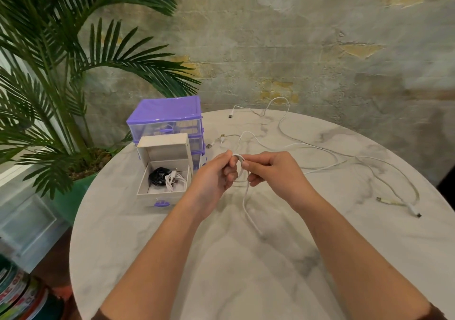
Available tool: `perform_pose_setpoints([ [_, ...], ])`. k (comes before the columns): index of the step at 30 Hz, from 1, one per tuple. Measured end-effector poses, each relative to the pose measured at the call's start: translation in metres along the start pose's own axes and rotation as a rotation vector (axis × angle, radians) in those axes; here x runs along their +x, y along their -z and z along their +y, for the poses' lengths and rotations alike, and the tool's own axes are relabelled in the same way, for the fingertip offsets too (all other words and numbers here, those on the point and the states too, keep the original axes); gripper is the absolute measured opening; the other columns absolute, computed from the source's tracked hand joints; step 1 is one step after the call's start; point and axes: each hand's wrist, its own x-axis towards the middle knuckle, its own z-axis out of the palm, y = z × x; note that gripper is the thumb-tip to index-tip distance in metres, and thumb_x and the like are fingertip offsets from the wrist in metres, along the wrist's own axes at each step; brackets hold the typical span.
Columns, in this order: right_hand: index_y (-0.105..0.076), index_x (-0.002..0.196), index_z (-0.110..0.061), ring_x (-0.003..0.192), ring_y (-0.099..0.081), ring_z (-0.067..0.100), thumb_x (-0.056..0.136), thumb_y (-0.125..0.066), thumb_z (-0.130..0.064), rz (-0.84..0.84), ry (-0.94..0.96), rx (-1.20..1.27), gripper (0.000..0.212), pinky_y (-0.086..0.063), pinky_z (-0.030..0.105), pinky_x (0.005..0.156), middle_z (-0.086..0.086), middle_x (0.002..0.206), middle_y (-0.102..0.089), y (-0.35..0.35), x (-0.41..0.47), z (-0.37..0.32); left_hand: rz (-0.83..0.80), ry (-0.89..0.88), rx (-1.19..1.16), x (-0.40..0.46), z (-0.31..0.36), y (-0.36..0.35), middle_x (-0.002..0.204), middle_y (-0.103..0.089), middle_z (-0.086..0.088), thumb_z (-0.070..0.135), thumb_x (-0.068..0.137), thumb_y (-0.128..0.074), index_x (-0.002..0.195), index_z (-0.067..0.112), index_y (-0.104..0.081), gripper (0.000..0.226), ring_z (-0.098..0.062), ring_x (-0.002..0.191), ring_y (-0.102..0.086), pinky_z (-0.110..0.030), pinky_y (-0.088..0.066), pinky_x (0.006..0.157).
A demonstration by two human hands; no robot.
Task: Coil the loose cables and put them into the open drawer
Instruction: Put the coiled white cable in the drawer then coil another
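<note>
A thin white cable point(242, 172) is wound into a small loop above the marble table point(246, 282), pinched at the top between the left hand point(216, 174) and the right hand point(273, 169), both curled on it, seemingly so the loop keeps shape as more is gathered; its free tail hangs to the tabletop; to the left, the open drawer point(163, 181) already holds a black coil and a white one, pulled out before the purple organiser point(166, 120); more loose white cables point(320, 149) sprawl across the far side, uncoiled.
</note>
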Motion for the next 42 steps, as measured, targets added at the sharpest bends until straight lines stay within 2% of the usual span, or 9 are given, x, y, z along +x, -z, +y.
perform_pose_setpoints([
  [4, -0.074, 0.085, -0.033, 0.063, -0.063, 0.014, 0.094, -0.063, -0.017, 0.03, 0.068, -0.155, 0.021, -0.057, 0.025, 0.066, 0.008, 0.086, -0.062, -0.011, -0.004, -0.003, -0.016, 0.011, -0.026, -0.001, 0.0, 0.0, 0.064, -0.041, 0.008, 0.031, 0.102, -0.038, 0.071, 0.02, -0.044, 0.034, -0.009, 0.06, -0.037, -0.026, -0.03, 0.064],
  [8, -0.078, 0.091, -0.019, 0.057, -0.062, 0.013, 0.091, -0.066, -0.02, 0.108, 0.028, -0.215, 0.011, -0.055, 0.025, 0.064, 0.005, 0.074, -0.067, -0.011, -0.004, -0.004, -0.04, 0.008, -0.02, -0.002, 0.002, 0.0, 0.064, -0.045, 0.011, 0.03, 0.103, -0.036, 0.073, 0.02, -0.043, 0.033, -0.009, 0.062, -0.038, -0.026, -0.03, 0.065],
  [12, -0.078, 0.093, -0.013, 0.048, -0.059, 0.003, 0.087, -0.071, -0.02, 0.12, -0.034, -0.165, 0.011, -0.05, 0.013, 0.055, -0.006, 0.061, -0.066, -0.005, -0.003, -0.006, -0.007, -0.01, 0.016, 0.0, 0.002, -0.001, 0.068, -0.046, 0.006, 0.031, 0.103, -0.04, 0.072, 0.018, -0.047, 0.035, -0.009, 0.065, -0.044, -0.023, -0.038, 0.073],
  [16, -0.08, 0.087, -0.018, 0.059, -0.061, 0.012, 0.085, -0.074, -0.023, 0.147, -0.027, -0.186, 0.008, -0.056, 0.032, 0.067, 0.008, 0.071, -0.072, 0.0, -0.002, -0.004, 0.089, -0.105, 0.324, -0.002, 0.003, -0.005, 0.073, -0.055, 0.013, 0.037, 0.102, -0.041, 0.074, 0.018, -0.055, 0.037, -0.007, 0.075, -0.049, -0.024, -0.044, 0.076],
  [20, -0.079, 0.082, -0.019, 0.058, -0.059, 0.015, 0.084, -0.075, -0.025, 0.21, -0.041, -0.225, 0.008, -0.056, 0.036, 0.071, 0.013, 0.073, -0.072, 0.005, 0.0, -0.002, 0.193, -0.075, 0.522, 0.001, 0.003, -0.001, 0.097, -0.056, 0.004, 0.042, 0.101, -0.038, 0.104, 0.021, -0.067, 0.036, -0.009, 0.085, -0.051, -0.025, -0.044, 0.076],
  [26, -0.078, 0.085, -0.011, 0.049, -0.058, 0.009, 0.083, -0.075, -0.02, 0.248, -0.085, -0.168, 0.009, -0.054, 0.02, 0.057, 0.004, 0.063, -0.069, 0.015, 0.004, 0.003, 0.041, 0.012, 0.282, 0.001, 0.003, 0.005, 0.089, -0.059, 0.004, 0.017, 0.097, -0.055, 0.123, 0.019, -0.064, 0.028, -0.002, 0.079, -0.058, -0.017, -0.049, 0.069],
  [32, -0.078, 0.088, -0.005, 0.055, -0.06, 0.014, 0.083, -0.074, -0.015, 0.155, -0.114, 0.013, 0.011, -0.059, 0.029, 0.064, 0.006, 0.07, -0.07, 0.014, 0.004, 0.003, 0.058, 0.006, 0.127, 0.002, -0.002, 0.003, 0.097, -0.067, 0.006, 0.02, 0.09, -0.067, 0.115, 0.022, -0.069, 0.026, -0.004, 0.078, -0.062, -0.017, -0.051, 0.071],
  [36, -0.078, 0.09, -0.004, 0.056, -0.061, 0.015, 0.084, -0.074, -0.016, 0.111, -0.108, 0.035, 0.014, -0.058, 0.026, 0.063, 0.006, 0.071, -0.07, 0.013, 0.002, 0.002, 0.139, -0.051, 0.172, 0.004, -0.004, 0.001, 0.086, -0.066, 0.007, 0.027, 0.088, -0.069, 0.108, 0.025, -0.071, 0.02, -0.005, 0.072, -0.057, -0.016, -0.049, 0.066],
  [42, -0.079, 0.091, -0.007, 0.054, -0.059, 0.013, 0.084, -0.074, -0.02, 0.13, -0.09, -0.011, 0.015, -0.058, 0.029, 0.065, 0.005, 0.071, -0.07, 0.012, 0.004, 0.002, 0.183, -0.157, 0.339, 0.005, -0.007, -0.003, 0.095, -0.068, 0.006, 0.03, 0.09, -0.066, 0.108, 0.024, -0.071, 0.02, 0.004, 0.078, -0.061, -0.014, -0.049, 0.059],
])
